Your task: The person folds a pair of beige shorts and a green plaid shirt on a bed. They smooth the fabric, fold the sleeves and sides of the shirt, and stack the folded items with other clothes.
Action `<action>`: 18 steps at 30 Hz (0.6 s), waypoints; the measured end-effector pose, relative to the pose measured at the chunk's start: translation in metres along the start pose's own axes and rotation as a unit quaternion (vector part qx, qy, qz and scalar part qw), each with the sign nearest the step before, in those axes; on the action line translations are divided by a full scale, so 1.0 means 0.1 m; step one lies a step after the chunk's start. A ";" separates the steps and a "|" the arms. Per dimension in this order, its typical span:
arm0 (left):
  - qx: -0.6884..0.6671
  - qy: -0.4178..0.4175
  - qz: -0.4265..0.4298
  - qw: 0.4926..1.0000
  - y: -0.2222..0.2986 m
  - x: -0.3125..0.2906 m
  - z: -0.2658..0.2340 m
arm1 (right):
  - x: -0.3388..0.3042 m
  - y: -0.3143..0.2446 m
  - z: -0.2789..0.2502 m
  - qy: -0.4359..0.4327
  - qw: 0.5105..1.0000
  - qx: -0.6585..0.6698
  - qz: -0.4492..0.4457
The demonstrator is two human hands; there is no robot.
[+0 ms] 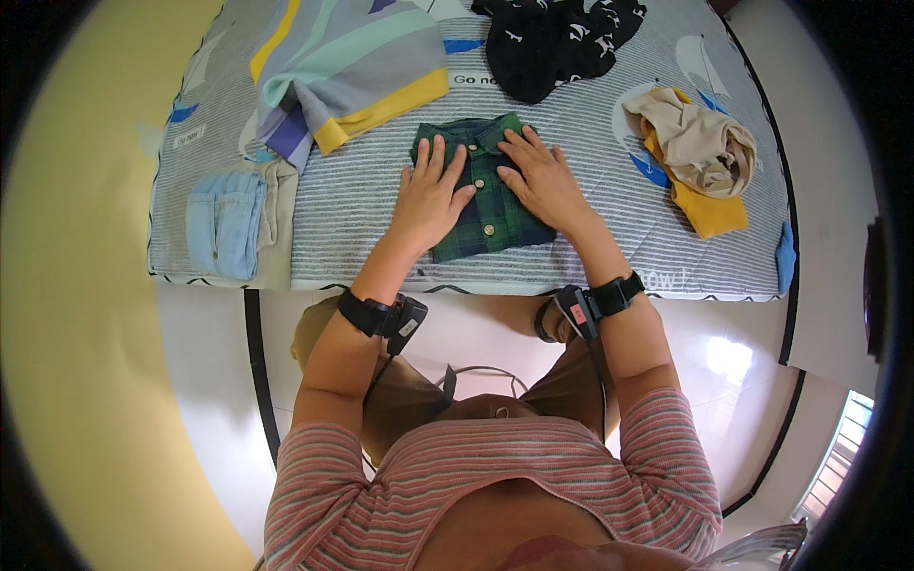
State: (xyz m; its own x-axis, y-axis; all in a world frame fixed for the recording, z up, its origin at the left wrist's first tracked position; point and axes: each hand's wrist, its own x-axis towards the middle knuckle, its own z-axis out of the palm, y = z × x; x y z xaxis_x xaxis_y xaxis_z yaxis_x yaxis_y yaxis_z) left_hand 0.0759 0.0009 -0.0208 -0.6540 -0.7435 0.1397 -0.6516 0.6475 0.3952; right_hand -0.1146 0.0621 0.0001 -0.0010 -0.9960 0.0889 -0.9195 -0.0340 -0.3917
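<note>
A green and navy plaid shirt (pixel 490 205) lies folded into a compact shape in front of me, its light buttons running down the middle. My left hand (pixel 433 195) rests flat on its left side, fingers stretched toward the collar. On the upper right part of the shirt lies my right hand (pixel 545 181), also flat with fingers apart. Neither hand grips anything. Black straps with small dark devices sit around both of my wrists.
The shirt lies on a striped bedsheet (pixel 362 228). Folded light-blue jeans (pixel 224 224) sit on beige cloth at left. A striped multicolour garment (pixel 352 71) spreads behind. A black printed garment (pixel 557 48) lies far back; beige cloth (pixel 700 143) over yellow cloth (pixel 709 209) is at right.
</note>
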 end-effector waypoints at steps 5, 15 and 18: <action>-0.346 0.144 -0.119 0.919 -0.21 -0.02 -0.11 | -0.05 0.07 0.02 0.046 0.996 0.075 -0.024; -0.552 0.098 -0.292 0.775 -0.40 0.15 -0.19 | 0.08 0.20 0.03 0.163 0.939 0.233 0.195; -0.549 0.053 -0.293 0.781 -0.50 0.20 -0.22 | 0.14 0.27 0.07 0.179 0.928 0.258 0.201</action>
State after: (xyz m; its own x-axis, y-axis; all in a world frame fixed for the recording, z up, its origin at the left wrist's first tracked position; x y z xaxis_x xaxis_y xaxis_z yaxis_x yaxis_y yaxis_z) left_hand 0.1039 -0.0499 -0.0180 -0.2925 -0.9060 -0.3059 -0.0674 -0.2995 0.9517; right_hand -0.1370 0.0462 -0.0158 -0.5184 -0.8490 0.1019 -0.5053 0.2080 -0.8375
